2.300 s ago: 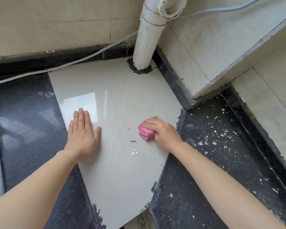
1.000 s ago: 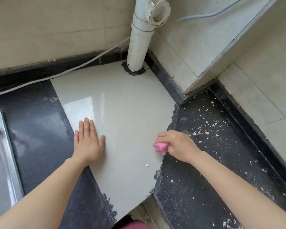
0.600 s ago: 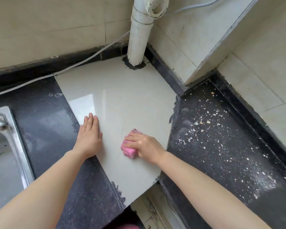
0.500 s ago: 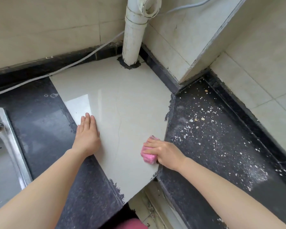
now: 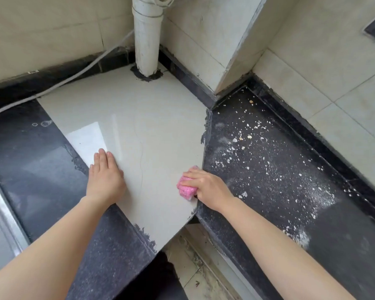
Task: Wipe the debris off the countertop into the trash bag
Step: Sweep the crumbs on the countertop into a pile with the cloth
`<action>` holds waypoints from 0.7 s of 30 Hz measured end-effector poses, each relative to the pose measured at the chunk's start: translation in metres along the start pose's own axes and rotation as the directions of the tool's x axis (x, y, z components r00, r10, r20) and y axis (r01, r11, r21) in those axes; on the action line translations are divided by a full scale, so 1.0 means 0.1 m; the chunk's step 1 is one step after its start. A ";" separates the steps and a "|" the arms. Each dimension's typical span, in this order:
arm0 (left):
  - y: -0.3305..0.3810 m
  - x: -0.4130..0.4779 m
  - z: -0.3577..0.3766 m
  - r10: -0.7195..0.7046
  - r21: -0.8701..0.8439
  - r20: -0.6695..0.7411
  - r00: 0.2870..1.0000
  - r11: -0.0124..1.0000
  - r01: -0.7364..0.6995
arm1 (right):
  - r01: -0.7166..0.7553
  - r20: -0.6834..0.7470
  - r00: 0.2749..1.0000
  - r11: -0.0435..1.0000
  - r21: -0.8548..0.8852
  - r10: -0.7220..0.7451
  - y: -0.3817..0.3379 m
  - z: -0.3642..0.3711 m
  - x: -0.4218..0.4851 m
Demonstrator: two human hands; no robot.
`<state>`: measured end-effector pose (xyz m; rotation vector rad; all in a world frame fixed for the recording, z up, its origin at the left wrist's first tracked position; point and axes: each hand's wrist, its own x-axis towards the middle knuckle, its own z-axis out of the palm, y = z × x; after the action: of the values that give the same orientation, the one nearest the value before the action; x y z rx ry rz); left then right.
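Half a second has hardly shifted the right hand: it was at the lower right edge of the pale tile then, and it sits there now, a touch nearer the seam where the tile meets the dark tabletop. Its fingers are curled closed over a pink sponge, pressing it flat to the tile, with the sponge sticking out on the side toward the left hand. The left hand has stayed put, lying open and flat on the tile's left edge, holding nothing, seemingly as a brace.

The pale tile looks wiped clean. The debris lies wholly on the other side of the right hand: white crumbs and dust scattered over the dark tabletop, beginning just beside the knuckles and spreading away to the right and toward the wall, with a dusty smear nearer the front edge. So the mess is behind the sponge as it now faces, and the right hand is plainly the nearer one; the left is well apart from it across the tile.

No trash bag can be made out with certainty; a dark shape shows below the tile's front corner, but what it is cannot be told. The next stroke would likely need the sponge carried past the crumbs and drawn back toward the front edge.
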<state>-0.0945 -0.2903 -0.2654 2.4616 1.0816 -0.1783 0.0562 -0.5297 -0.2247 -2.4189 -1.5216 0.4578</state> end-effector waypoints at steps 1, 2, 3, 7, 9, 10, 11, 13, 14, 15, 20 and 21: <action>0.00 -0.01 0.00 0.003 0.008 -0.006 1.000 1.000 -0.003 | 0.019 -0.042 0.999 1.000 -0.017 -0.020 0.08 0.03 -0.11; 0.00 -0.02 0.00 0.001 0.008 -0.012 1.000 1.000 -0.001 | 0.029 -0.056 0.998 0.999 -0.030 -0.031 0.19 0.06 -0.28; 0.02 -0.03 0.00 -0.009 -0.002 -0.015 1.000 1.000 0.009 | 0.012 -0.035 0.999 0.999 -0.041 -0.014 0.31 0.07 -0.47; 0.25 -0.16 0.05 -0.076 -0.047 -0.042 0.996 0.996 0.074 | -0.092 0.257 0.957 0.983 -0.158 0.131 0.63 -0.27 -1.00; 0.48 -0.23 0.15 0.021 -0.031 -0.078 0.997 0.999 -0.023 | -0.156 0.419 0.878 0.966 -0.207 0.232 0.67 -0.60 -0.99; 0.62 -0.26 0.21 0.082 -0.029 -0.085 0.993 0.996 -0.085 | -0.202 0.422 0.867 0.961 -0.187 0.264 0.69 -0.72 -0.90; 0.76 -0.30 0.26 0.132 -0.040 -0.080 0.988 0.990 -0.135 | -0.258 0.372 0.881 0.956 -0.138 0.291 0.68 -0.83 -0.77; 1.08 -0.31 0.39 0.186 -0.089 -0.066 0.980 0.977 -0.192 | -0.279 0.196 0.940 0.960 -0.021 0.278 0.69 -0.97 -0.38; 1.22 -0.31 0.46 0.190 -0.111 -0.056 0.980 0.974 -0.195 | -0.256 0.116 0.961 0.967 0.014 0.253 0.70 -0.98 -0.15; 1.34 -0.31 0.52 0.193 -0.121 -0.051 0.980 0.973 -0.198 | -0.226 0.051 0.973 0.973 0.038 0.224 0.68 -0.98 0.09; 1.50 -0.27 0.81 0.158 -0.075 -0.169 0.973 0.982 -0.173 | -0.063 0.001 0.998 0.998 0.013 0.063 0.71 -0.53 0.86; 1.49 -0.27 0.82 0.162 -0.067 -0.192 0.968 0.982 -0.178 | -0.024 -0.005 1.000 1.000 0.005 0.024 0.77 -0.44 0.84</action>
<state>0.0000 -0.4334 -0.2801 2.5177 0.9235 0.1506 0.1708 -0.4883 -0.2235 -2.4353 -1.4898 0.4592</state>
